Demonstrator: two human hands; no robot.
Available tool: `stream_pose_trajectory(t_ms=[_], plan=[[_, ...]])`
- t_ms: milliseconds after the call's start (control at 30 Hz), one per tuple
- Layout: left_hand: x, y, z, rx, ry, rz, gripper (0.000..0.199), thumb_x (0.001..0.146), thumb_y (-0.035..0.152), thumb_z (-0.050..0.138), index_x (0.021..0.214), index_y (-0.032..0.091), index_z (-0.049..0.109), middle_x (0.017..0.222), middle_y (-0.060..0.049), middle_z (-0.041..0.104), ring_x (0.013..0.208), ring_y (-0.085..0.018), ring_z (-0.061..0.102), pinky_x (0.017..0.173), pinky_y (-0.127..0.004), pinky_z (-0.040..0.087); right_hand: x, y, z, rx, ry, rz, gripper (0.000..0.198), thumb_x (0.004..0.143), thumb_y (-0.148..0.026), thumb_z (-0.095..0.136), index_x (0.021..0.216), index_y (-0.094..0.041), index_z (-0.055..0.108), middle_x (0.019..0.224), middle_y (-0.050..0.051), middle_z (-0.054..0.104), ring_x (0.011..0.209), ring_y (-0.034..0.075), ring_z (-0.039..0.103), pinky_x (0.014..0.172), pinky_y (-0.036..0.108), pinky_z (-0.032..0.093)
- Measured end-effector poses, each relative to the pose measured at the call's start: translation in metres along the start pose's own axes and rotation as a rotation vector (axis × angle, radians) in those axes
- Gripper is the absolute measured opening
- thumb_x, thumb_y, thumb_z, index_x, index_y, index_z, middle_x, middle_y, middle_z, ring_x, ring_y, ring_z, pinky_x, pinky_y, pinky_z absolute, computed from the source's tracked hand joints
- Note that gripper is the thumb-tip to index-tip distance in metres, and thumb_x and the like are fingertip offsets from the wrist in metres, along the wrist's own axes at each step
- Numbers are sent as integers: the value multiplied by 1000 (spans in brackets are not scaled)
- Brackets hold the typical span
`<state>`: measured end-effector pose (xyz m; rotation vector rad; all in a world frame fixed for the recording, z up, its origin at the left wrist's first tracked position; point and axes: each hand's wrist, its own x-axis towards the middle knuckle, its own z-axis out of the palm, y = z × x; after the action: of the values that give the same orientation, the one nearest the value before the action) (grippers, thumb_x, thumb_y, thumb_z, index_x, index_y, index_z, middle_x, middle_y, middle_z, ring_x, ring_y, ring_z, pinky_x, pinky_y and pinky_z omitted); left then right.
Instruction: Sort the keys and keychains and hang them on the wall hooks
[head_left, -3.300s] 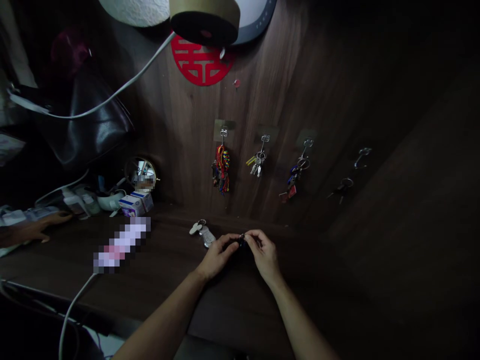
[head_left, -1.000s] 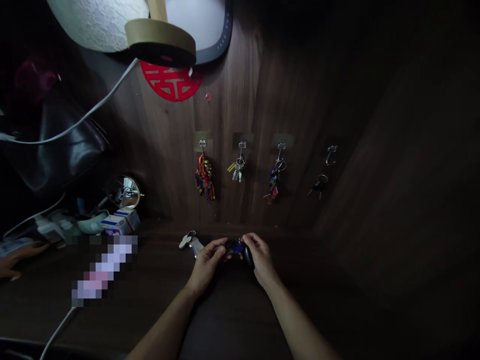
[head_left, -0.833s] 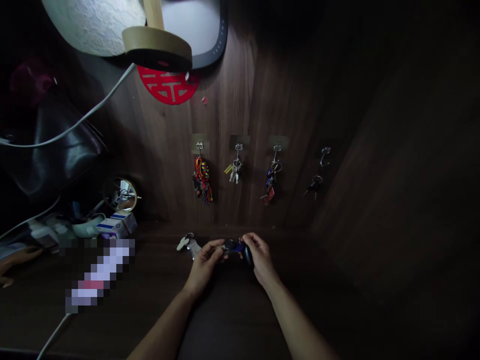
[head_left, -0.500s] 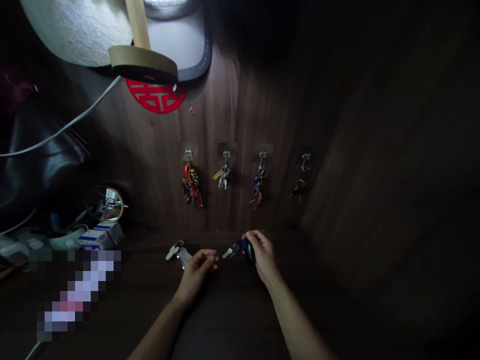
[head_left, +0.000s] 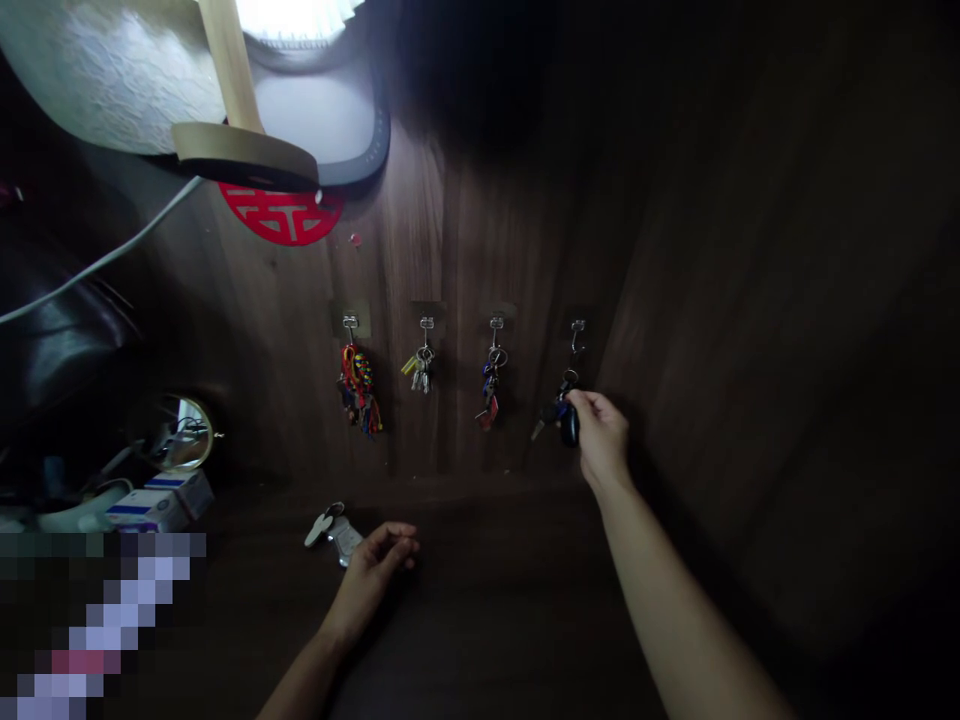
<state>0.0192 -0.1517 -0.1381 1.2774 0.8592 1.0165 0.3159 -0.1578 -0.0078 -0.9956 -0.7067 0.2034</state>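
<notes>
My right hand (head_left: 602,435) pinches a bunch of keys with a dark fob (head_left: 568,425), raised close to the panel below the rightmost hook (head_left: 577,330). A small metal ring (head_left: 571,376) shows just above the fingers; whether it belongs to the held bunch or to other keys behind it, I cannot tell. My left hand (head_left: 379,565) rests low over the dark surface with fingers loosely bent and apart, holding nothing visible. Beside its wrist lies another key ring (head_left: 335,530) with a pale rounded tag and a silvery piece.
Three more hooks carry a colourful braided bunch (head_left: 360,390), keys with a yellow tag (head_left: 421,370) and keys with a red tag (head_left: 491,390). A lamp (head_left: 244,155), a red round ornament (head_left: 289,215), a round mirror (head_left: 184,435) and small boxes (head_left: 161,500) are at left.
My right hand has lifted the bunch of keys up and right, from over the surface to beneath the rightmost hook. My left hand stays near the tagged key ring. The view has shifted slightly.
</notes>
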Motion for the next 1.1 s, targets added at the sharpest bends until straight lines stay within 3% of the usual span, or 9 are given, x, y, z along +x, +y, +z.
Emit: stream_pose_trajectory(t_ms=[300, 500, 833, 1100], plan=[[-3, 7, 4, 17, 12, -9, 35, 64, 46, 68, 85, 18, 62, 70, 0, 61, 62, -12, 54, 62, -23, 42, 70, -18, 7, -56, 100, -144, 16, 63, -32, 63, 64, -17, 59, 56, -4, 54, 49, 10, 49, 41, 22, 43], [-2, 6, 4, 10, 13, -5, 36, 65, 46, 67, 86, 18, 62, 70, 0, 61, 62, -12, 53, 63, -23, 41, 90, -14, 15, -109, 109, -109, 13, 62, -29, 62, 58, -18, 56, 51, -4, 52, 46, 11, 47, 40, 24, 43], [2, -2, 2, -32, 8, 1, 36, 66, 46, 68, 87, 18, 61, 70, 0, 60, 61, -10, 52, 62, -22, 40, 81, 5, 10, -117, 100, -46, 14, 59, -31, 62, 63, -17, 60, 55, -4, 53, 50, 11, 49, 41, 21, 42], [-2, 3, 5, -26, 13, -8, 36, 65, 46, 69, 85, 17, 62, 72, -1, 61, 64, -11, 53, 62, -22, 41, 49, 24, -8, -70, 109, 4, 28, 67, -40, 58, 85, -19, 61, 79, 0, 61, 63, 10, 59, 47, 19, 47]])
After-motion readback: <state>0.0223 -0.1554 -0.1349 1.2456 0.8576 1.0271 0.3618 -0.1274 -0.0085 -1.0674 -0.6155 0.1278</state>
